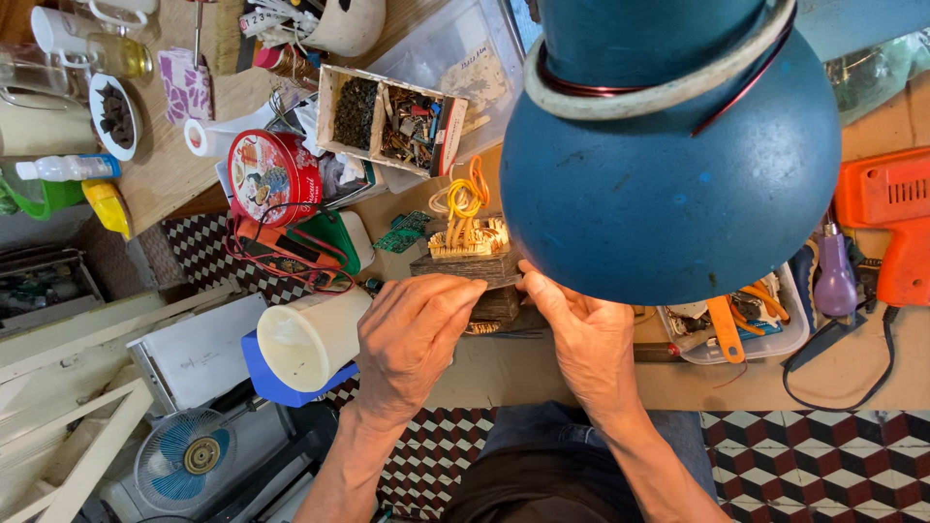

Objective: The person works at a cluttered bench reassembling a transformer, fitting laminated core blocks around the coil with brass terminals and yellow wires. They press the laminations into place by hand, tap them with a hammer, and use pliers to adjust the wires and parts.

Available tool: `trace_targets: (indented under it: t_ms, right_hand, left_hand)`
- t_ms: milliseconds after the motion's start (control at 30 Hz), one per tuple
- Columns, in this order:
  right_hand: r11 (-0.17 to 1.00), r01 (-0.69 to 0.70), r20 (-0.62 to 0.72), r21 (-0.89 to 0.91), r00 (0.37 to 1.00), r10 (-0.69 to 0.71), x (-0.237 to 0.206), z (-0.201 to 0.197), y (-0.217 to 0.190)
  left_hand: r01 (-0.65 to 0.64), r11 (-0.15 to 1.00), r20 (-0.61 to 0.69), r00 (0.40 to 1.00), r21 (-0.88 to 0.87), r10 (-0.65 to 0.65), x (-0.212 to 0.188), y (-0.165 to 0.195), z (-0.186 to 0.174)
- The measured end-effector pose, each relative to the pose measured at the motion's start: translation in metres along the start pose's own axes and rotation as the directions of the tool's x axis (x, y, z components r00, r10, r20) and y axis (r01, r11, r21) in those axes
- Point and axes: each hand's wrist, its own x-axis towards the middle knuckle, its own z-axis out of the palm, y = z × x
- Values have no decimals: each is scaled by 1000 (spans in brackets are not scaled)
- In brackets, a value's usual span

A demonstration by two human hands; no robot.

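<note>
Gripping from both sides: the left hand (412, 339) and right hand (581, 339) are closing their fingers (455, 291) around a small transformer core (470, 254), a dark laminated block sitting on a tan workbench (542, 373).

Winding: pale coil with yellow and orange leads (463, 199) is rising from the block's top, pointing away from the person; the block's long axis is running left to right between the two hands.

Overhead: a blue lamp shade (668, 165) is hanging close to the camera, hiding part of the bench and probably the right fingertips.

Containers: a divided cardboard box (392, 118) is holding dark screws and mixed small parts; a clear plastic tray (741, 324) is holding orange-handled tools; a red round tin (274, 177) is lying closed; a white cylindrical tub (308, 337) is resting on a blue base.

Surroundings: an orange power drill (886, 218) is lying at right; checkered floor tiles (823, 460) and a small fan (184, 457) are showing below.
</note>
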Motion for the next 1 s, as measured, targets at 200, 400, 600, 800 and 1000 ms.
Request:
trace_targets:
  t_ms: [200,400,600,800,1000]
  right_hand:
    - [992,120,-8,-23,993,-121,-3,6,-4]
    - [410,626,270,-663,711,-649,-1,7,-17]
    - [82,658,458,-748,603,-654,5,-2,-32]
    - [59,697,556,-714,617,-557,1,-12,-29]
    - [598,424,117,-681,868,-482,13,-13,-7]
  left_hand:
    - [-47,999,22,999,9,47,6,-3,0]
    - [-24,998,134,990,-63,33,18,2,-14]
    - [-110,990,224,966,-88,127,31,9,-30]
    - [-48,997,308,949,-64,66,28,12,-30]
    - [419,903,-106,898,-99,-428,-7,7,-4]
